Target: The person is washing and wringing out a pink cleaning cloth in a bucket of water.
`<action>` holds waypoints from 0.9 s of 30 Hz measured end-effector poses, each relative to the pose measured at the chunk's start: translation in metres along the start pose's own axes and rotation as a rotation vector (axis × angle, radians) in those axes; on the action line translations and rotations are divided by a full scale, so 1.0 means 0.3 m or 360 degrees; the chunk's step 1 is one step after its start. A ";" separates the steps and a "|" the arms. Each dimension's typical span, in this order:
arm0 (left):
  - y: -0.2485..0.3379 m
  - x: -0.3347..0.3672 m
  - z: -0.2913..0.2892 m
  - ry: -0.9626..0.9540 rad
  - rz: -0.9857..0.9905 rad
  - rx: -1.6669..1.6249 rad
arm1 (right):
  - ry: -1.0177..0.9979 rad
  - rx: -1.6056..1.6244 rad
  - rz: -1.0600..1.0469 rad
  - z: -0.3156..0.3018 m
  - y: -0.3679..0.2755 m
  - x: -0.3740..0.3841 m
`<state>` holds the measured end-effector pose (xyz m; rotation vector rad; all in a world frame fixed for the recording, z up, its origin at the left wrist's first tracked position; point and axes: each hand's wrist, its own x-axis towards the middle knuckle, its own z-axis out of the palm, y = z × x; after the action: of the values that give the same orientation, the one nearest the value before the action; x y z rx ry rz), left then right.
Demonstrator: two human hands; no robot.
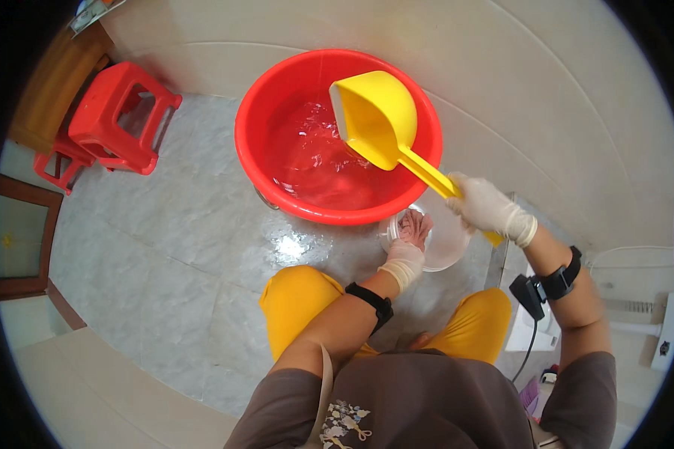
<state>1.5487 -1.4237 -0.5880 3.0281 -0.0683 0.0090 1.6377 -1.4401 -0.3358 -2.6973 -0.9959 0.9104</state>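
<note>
My right hand [487, 208], in a white glove, grips the handle of a yellow water scoop [378, 116] held tilted over a red basin [277, 90] with water in it. My left hand [404, 262], also gloved, holds a pinkish cloth [416, 224] inside a small clear bowl [449, 239] on the wet floor just in front of the basin. Both wrists wear black straps. My knees in yellow trousers frame the bowl from below.
Two red plastic stools [116, 120] stand at the left, next to a wooden cabinet [49, 82]. A tiled wall curves behind the basin. A white appliance with a cable [532, 337] sits at the right. The grey marble floor [157, 247] is wet near the basin.
</note>
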 end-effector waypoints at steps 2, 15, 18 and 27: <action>0.031 0.050 0.095 -0.0011 -0.0048 -0.0123 | 0.0108 -0.0741 0.0018 -0.030 -0.013 0.037; 0.057 0.089 0.223 0.0348 -0.0385 0.0091 | -0.0786 0.0734 0.0329 0.028 -0.176 0.284; 0.063 0.076 0.154 -0.0118 -0.0275 -0.0240 | -0.0833 0.1261 0.0289 0.074 -0.088 0.283; 0.000 0.103 0.450 0.0841 -0.0448 0.0332 | -0.0594 0.1692 -0.0112 0.137 -0.073 0.057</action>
<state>1.5799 -1.4403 -0.7219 3.0894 0.4249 0.8289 1.6120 -1.4160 -0.3708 -1.6245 -0.4136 1.4218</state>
